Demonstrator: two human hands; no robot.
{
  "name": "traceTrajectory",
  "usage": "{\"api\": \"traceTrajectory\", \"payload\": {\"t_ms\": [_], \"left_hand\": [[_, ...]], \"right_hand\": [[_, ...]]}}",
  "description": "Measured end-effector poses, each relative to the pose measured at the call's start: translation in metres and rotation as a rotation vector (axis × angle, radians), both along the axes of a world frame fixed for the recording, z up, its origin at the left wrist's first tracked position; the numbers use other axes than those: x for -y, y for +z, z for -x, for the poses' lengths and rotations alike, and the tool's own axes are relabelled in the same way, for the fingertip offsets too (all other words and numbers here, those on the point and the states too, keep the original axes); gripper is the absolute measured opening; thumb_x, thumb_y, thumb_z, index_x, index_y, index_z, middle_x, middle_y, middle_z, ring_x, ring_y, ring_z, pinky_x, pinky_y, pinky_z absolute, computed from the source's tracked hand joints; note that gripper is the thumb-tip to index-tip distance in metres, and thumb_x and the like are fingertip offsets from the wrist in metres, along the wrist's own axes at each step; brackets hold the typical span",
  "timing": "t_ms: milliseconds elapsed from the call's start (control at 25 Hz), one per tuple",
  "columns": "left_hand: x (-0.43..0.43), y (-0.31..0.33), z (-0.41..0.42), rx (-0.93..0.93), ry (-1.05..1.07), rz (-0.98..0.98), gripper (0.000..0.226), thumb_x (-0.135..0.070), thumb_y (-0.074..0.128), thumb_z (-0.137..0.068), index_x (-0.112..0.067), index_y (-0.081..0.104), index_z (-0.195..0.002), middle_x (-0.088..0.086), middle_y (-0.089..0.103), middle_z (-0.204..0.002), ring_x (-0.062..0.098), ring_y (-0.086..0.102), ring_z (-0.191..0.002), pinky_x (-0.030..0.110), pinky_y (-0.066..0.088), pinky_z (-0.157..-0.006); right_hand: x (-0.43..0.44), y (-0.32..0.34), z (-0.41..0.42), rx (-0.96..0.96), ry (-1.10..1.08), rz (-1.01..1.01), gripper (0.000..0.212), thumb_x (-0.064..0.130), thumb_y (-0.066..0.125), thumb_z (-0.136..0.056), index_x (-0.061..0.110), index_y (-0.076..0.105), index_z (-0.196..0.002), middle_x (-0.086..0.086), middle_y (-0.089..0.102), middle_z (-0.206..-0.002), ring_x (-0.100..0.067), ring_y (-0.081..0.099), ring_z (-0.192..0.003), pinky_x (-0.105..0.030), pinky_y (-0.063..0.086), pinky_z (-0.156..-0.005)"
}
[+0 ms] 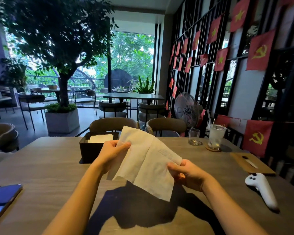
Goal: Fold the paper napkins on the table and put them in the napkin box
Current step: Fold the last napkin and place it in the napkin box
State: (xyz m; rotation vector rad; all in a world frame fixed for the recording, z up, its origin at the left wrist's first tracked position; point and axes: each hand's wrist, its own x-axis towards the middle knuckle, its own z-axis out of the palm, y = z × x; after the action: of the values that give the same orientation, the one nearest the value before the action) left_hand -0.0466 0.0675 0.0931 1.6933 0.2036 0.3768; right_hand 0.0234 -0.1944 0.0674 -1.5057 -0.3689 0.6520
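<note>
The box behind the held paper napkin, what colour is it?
The open-topped napkin box is black, seen best in the head view.

**A café terrace room in shade**

A large potted tree [58,48] stands in a pale square planter [62,120] on the left. Beyond it, a metal railing [85,81] fronts bright green foliage. Curved-back chairs [115,123] ring a dark rectangular table [134,96] and a round table [52,89]. On the right, a black slatted partition [202,53] carries strings of red flags [260,50], with a pedestal fan [187,109] below. Daylight enters from outside; the interior is dim.
</note>
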Motion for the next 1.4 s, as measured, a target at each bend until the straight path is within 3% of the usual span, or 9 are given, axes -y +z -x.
{"api": "traceTrajectory", "payload": {"t_ms": [240,400,520,680,800,920,1120,1280,1400], "left_hand": [[-0.015,0.006,0.007,0.013,-0.031,-0.115,0.019,-0.025,0.060,-0.088,-0.014,0.063,-0.103,0.005,0.063,-0.090,0.015,0.059,-0.080,0.021,0.045,-0.062],[-0.023,0.016,0.010,0.069,-0.143,-0.009,0.032,-0.019,0.053,-0.092,-0.023,0.057,-0.124,0.010,0.064,-0.115,0.028,0.063,-0.102,0.038,0.055,-0.078],[-0.023,0.028,0.014,0.176,-0.193,0.096,0.028,-0.015,0.046,-0.094,-0.022,0.060,-0.117,0.008,0.069,-0.106,0.024,0.066,-0.094,0.039,0.057,-0.074],[-0.022,0.038,0.019,0.253,-0.251,0.091,0.016,-0.017,0.057,-0.083,-0.016,0.068,-0.095,-0.001,0.074,-0.082,0.017,0.066,-0.079,0.027,0.057,-0.063],[-0.023,0.041,0.022,0.260,-0.336,0.125,0.040,-0.027,0.037,-0.077,-0.008,0.072,-0.076,0.004,0.072,-0.086,0.018,0.062,-0.082,0.028,0.048,-0.071],[-0.024,0.042,0.021,0.274,-0.315,0.097,0.061,-0.038,0.026,-0.088,-0.009,0.076,-0.073,0.006,0.075,-0.084,0.014,0.067,-0.082,0.033,0.042,-0.081],[-0.021,0.043,0.021,0.312,-0.344,0.069,0.057,-0.054,0.079,-0.057,-0.012,0.066,-0.092,0.003,0.072,-0.083,0.009,0.065,-0.073,0.024,0.052,-0.065],[-0.022,0.043,0.022,0.019,-0.673,0.168,0.077,-0.053,0.077,-0.060,-0.028,0.052,-0.128,0.009,0.060,-0.131,0.036,0.052,-0.113,0.051,0.046,-0.095],[-0.003,0.043,0.021,-0.146,-0.756,-0.058,0.061,-0.053,0.077,-0.061,-0.028,0.065,-0.116,0.001,0.067,-0.119,0.023,0.062,-0.110,0.039,0.052,-0.093]], "right_hand": [[-0.003,0.030,-0.009,0.194,-0.111,0.040,0.024,0.017,0.053,-0.094,0.014,0.062,-0.116,-0.014,0.068,-0.111,-0.029,0.067,-0.100,-0.046,0.056,-0.086],[-0.003,0.042,-0.012,0.348,-0.169,-0.014,0.035,0.007,0.044,-0.097,0.020,0.060,-0.125,-0.014,0.064,-0.109,-0.033,0.062,-0.101,-0.048,0.055,-0.085],[0.003,0.051,-0.016,0.402,-0.183,-0.147,0.037,-0.001,0.039,-0.097,0.016,0.064,-0.118,-0.012,0.067,-0.111,-0.032,0.066,-0.096,-0.038,0.060,-0.071],[0.010,0.058,-0.012,0.350,-0.122,-0.333,0.019,0.016,0.067,-0.079,0.017,0.077,-0.095,-0.006,0.077,-0.094,-0.023,0.072,-0.084,-0.031,0.059,-0.064],[0.016,0.060,-0.007,0.212,0.003,-0.455,0.029,0.033,0.065,-0.066,0.013,0.080,-0.082,-0.010,0.077,-0.091,-0.025,0.073,-0.085,-0.036,0.060,-0.071],[0.017,0.063,-0.008,0.114,-0.016,-0.441,0.052,0.042,0.044,-0.090,0.008,0.080,-0.076,-0.013,0.077,-0.092,-0.025,0.073,-0.087,-0.040,0.057,-0.082],[0.015,0.074,-0.003,0.505,-0.114,-0.176,0.023,0.000,0.064,-0.082,0.015,0.078,-0.072,0.001,0.077,-0.078,-0.013,0.070,-0.081,-0.026,0.057,-0.074],[0.014,0.090,0.000,0.575,0.003,-0.123,0.017,-0.007,0.066,-0.077,0.007,0.074,-0.082,-0.006,0.075,-0.084,-0.017,0.070,-0.082,-0.026,0.058,-0.076],[0.007,0.105,0.005,0.595,0.109,-0.047,0.016,-0.007,0.068,-0.077,0.005,0.073,-0.085,-0.002,0.076,-0.082,-0.014,0.071,-0.081,-0.023,0.057,-0.073]]}}
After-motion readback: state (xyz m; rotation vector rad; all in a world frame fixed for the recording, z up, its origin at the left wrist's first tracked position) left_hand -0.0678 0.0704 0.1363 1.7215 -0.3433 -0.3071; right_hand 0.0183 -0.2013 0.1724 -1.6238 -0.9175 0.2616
